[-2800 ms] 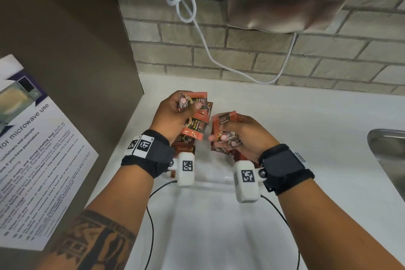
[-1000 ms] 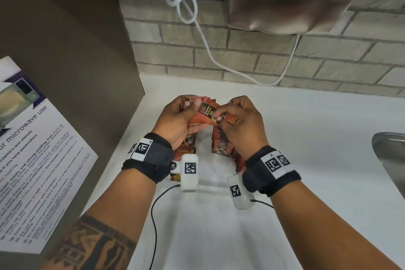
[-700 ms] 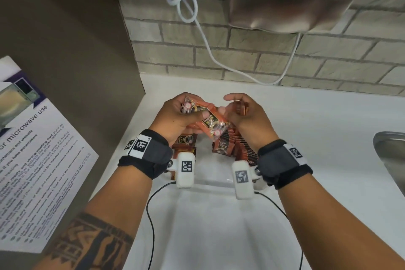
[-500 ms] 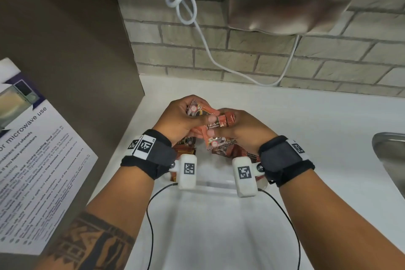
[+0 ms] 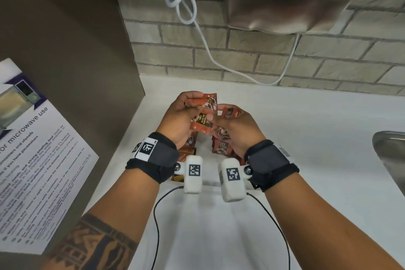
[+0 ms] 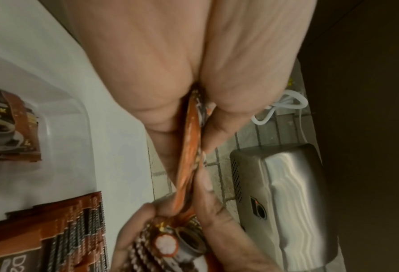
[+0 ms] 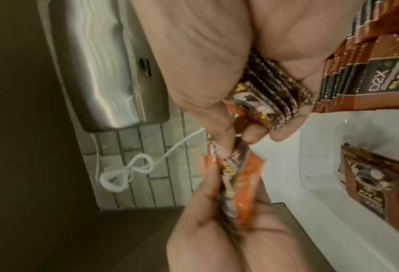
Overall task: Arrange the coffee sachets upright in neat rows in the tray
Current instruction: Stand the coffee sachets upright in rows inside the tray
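We judge the thin, light, slippery coffee sachets [image 5: 202, 114] best pinched at the crimped edges; left hand [image 5: 178, 118] grips several, right hand [image 5: 237, 128] apparently clutches its own stack above the tray [image 6: 61, 114]

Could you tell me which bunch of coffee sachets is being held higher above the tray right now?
The left hand's bunch of sachets, brighter orange, is higher than the right hand's brown bunch.

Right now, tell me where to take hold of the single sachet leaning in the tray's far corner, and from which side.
Pinch the leaning sachet by its free top edge, coming straight down from above. It stands apart from the packed row, tilted against the tray wall, so only that upper seal is open to the fingers. Both hands already grip sachets, so one must empty first.
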Demonstrator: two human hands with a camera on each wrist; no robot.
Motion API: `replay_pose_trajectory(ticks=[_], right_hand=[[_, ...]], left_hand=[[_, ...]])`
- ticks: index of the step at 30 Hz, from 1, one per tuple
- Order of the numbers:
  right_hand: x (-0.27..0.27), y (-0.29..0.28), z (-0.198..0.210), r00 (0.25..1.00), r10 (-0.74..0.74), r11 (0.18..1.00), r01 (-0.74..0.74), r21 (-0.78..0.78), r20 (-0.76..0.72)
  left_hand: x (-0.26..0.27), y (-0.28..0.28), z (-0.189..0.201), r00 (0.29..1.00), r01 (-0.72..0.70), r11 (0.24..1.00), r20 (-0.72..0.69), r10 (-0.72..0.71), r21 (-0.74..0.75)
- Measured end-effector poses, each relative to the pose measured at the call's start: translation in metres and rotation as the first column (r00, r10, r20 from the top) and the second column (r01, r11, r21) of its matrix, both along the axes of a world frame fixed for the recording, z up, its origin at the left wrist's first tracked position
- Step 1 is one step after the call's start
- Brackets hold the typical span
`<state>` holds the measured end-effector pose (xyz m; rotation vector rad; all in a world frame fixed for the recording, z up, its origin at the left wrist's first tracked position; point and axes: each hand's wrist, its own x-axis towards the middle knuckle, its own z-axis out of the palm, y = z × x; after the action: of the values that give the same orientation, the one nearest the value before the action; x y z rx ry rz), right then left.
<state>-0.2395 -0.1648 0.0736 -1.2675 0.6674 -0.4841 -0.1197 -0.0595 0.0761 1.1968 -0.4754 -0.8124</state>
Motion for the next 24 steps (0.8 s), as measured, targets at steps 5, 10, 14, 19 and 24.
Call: replay_pose_trajectory(ticks=[5,10,14,19,24], right_hand=[[-0.001,-0.008,0.004,0.999,-0.020,0.996,0.017,0.090,0.036],[-0.001,-0.012,0.009,0.991,-0.123,0.992,0.121,0.042,0.050],[-0.002,-0.016,0.007,0.980,-0.186,0.981,0.181,0.073,0.071],[-0.005,0.001,0.003,0.998,-0.022,0.993,0.015,0.115,0.059],[-0.002,-0.007,0.005,0.985,-0.079,0.985,0.053,0.164,0.152]], left_hand=[[-0.002,0.002,-0.004,1.000,0.013,0.999,0.000,-0.013,-0.050],[0.001,0.004,-0.002,0.999,0.045,0.999,0.012,-0.045,-0.019],[-0.001,0.003,-0.007,0.998,-0.012,1.000,0.059,0.010,0.027],[-0.005,-0.002,-0.010,0.988,-0.149,0.989,0.033,0.149,0.000],[-0.008,0.000,-0.010,0.990,-0.133,0.990,0.039,0.135,-0.041]])
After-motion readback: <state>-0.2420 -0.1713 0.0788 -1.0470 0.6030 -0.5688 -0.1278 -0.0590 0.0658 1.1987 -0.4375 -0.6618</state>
